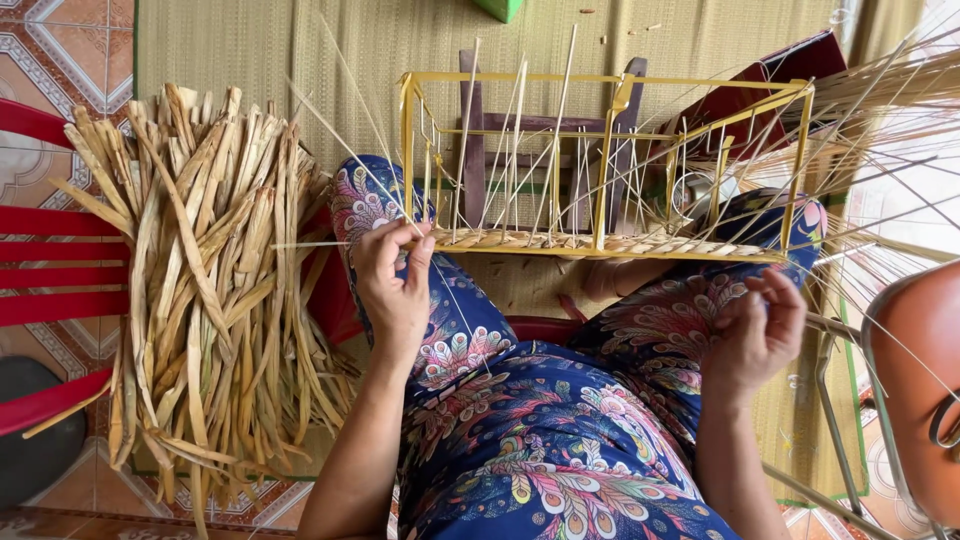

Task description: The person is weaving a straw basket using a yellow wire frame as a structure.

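A yellow metal basket frame [604,160] rests across my knees, with a band of woven dried fibre along its near edge [560,242] and thin pale stakes standing up inside it. My left hand [393,280] pinches a thin pale strand near the frame's left corner. My right hand [757,330] is curled over my right knee, its fingers closed around thin strands that run off to the right. My legs are covered by blue floral cloth [540,430].
A big bundle of dried flat leaves [205,270] lies over a red chair [60,270] on my left. A woven mat [260,45] covers the tiled floor. Loose stakes fan out at the right [880,120]. An orange rounded object [925,380] sits at the far right.
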